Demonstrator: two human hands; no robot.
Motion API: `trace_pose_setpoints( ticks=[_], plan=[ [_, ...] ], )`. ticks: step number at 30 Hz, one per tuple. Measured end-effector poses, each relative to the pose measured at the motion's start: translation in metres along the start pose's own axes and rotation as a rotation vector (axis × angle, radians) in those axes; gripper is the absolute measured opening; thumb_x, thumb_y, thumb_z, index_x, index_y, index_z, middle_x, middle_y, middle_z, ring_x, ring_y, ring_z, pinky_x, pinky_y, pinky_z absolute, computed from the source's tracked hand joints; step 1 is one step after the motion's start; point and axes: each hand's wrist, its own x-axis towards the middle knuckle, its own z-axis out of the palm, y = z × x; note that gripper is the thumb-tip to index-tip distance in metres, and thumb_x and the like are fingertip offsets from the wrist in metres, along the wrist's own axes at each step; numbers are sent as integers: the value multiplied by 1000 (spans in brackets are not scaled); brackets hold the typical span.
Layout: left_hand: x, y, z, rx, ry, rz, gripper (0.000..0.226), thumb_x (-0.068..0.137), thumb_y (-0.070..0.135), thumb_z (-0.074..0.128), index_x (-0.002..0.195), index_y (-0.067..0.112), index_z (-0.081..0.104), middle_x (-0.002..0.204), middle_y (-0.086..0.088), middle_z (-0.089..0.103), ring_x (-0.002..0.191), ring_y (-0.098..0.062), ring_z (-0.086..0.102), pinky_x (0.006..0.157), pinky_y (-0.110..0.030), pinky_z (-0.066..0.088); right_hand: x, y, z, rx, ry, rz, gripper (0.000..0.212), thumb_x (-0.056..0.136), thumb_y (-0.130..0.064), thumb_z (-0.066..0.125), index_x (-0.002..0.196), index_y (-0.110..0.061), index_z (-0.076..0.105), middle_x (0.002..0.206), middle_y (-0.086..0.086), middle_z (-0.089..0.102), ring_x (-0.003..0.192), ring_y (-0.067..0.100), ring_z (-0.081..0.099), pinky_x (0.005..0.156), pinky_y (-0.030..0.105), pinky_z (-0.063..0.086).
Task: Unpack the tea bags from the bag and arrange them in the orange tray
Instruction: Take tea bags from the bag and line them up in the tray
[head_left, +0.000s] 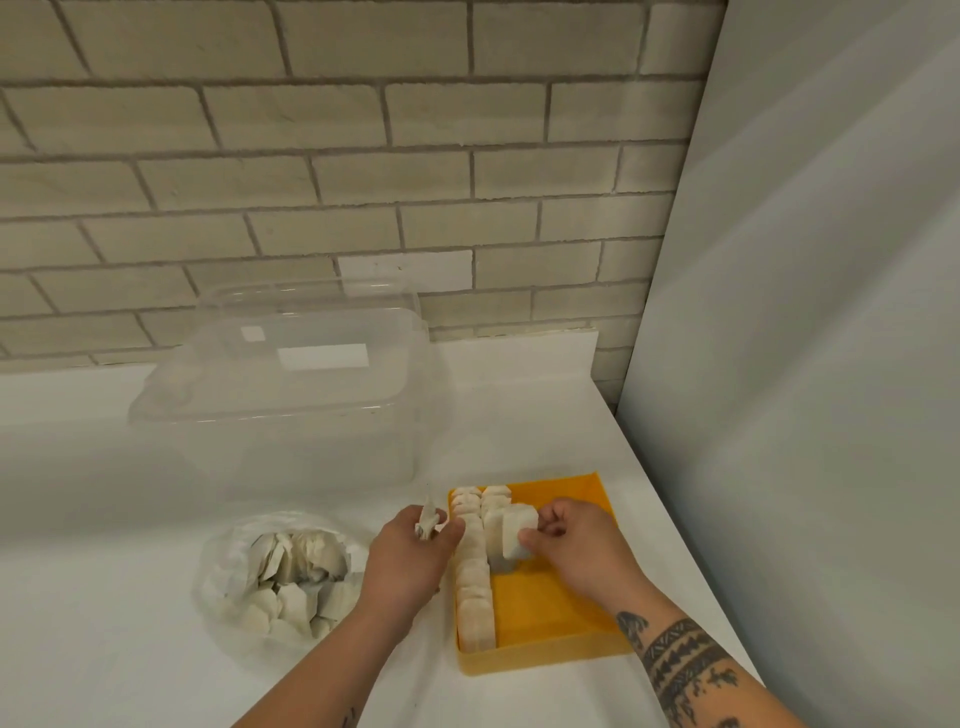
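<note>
An orange tray (550, 605) sits on the white counter at the right. One full row of upright tea bags (474, 582) runs along its left wall, and a shorter second row (496, 506) begins at the far end. My right hand (576, 545) pinches a small stack of tea bags (517, 532) at the near end of the second row. My left hand (410, 561) hovers just left of the tray and holds a tea bag (428, 519) between thumb and fingers. A clear plastic bag (280, 577) full of loose tea bags lies open to the left.
A large clear plastic container (291, 395) stands upside down at the back of the counter, near the brick wall. A pale wall panel (805, 364) borders the counter on the right. The counter's right edge (691, 561) runs close beside the tray.
</note>
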Motion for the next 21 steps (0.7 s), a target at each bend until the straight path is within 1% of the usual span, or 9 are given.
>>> trace_pose_setpoints(
  ticks=[2, 5, 8, 10, 12, 14, 17, 19, 21],
  plan=[
    [1, -7, 2, 53, -42, -43, 15, 93, 36, 69, 102, 26, 63, 92, -3, 70, 77, -20, 67, 51, -25, 49, 0, 8, 9, -83, -54, 31, 17, 87, -35, 77, 82, -23, 65, 80, -6, 69, 71, 6, 60, 57, 15, 41],
    [-1, -13, 5, 33, -84, -64, 14, 96, 33, 64, 105, 23, 62, 93, -5, 70, 73, -19, 65, 50, -24, 49, 3, 12, 20, -137, -85, 63, 15, 86, -36, 76, 85, -25, 67, 83, -10, 68, 74, 4, 59, 60, 16, 42],
    [-1, -14, 6, -4, -94, -79, 12, 98, 32, 62, 106, 23, 61, 95, -6, 70, 73, -20, 66, 51, -24, 50, 6, 11, 29, -138, -73, 72, 16, 86, -35, 76, 80, -25, 66, 81, -11, 67, 71, 1, 57, 59, 16, 42],
    [-1, -15, 6, -14, -95, -83, 11, 98, 32, 62, 106, 24, 61, 96, -6, 69, 74, -21, 67, 51, -24, 51, 8, 11, 35, -136, -60, 77, 17, 85, -35, 77, 79, -24, 66, 78, -10, 68, 71, 3, 59, 62, 17, 45],
    [-1, -15, 6, -17, -99, -85, 11, 99, 32, 61, 106, 24, 61, 96, -7, 69, 75, -22, 67, 52, -25, 52, 8, 11, 38, -125, -52, 90, 16, 83, -35, 79, 83, -24, 68, 80, -10, 69, 74, 3, 62, 65, 17, 48],
    [0, -16, 6, -19, -106, -91, 13, 99, 33, 61, 107, 23, 61, 97, -7, 70, 74, -22, 68, 53, -25, 52, 8, 12, 36, -106, -50, 114, 20, 80, -35, 83, 88, -26, 67, 83, -11, 69, 77, 2, 62, 67, 16, 48],
    [0, -16, 4, -24, -118, -98, 13, 99, 33, 60, 108, 23, 60, 97, -8, 70, 72, -21, 67, 51, -24, 52, 9, 13, 33, -136, -78, 158, 30, 70, -37, 89, 87, -27, 66, 84, -12, 68, 79, 4, 61, 64, 18, 45],
    [0, -16, 4, -30, -124, -98, 12, 99, 33, 61, 106, 23, 60, 98, -8, 70, 74, -21, 67, 52, -24, 52, 10, 13, 33, -165, -84, 165, 31, 67, -38, 91, 83, -26, 66, 83, -12, 67, 78, 4, 60, 62, 19, 44],
    [0, -16, 5, -27, -125, -97, 11, 99, 33, 61, 105, 24, 60, 98, -8, 70, 74, -21, 67, 52, -24, 52, 10, 13, 34, -183, -77, 150, 29, 69, -38, 90, 81, -27, 66, 82, -13, 66, 77, 3, 59, 61, 17, 43]
  ],
)
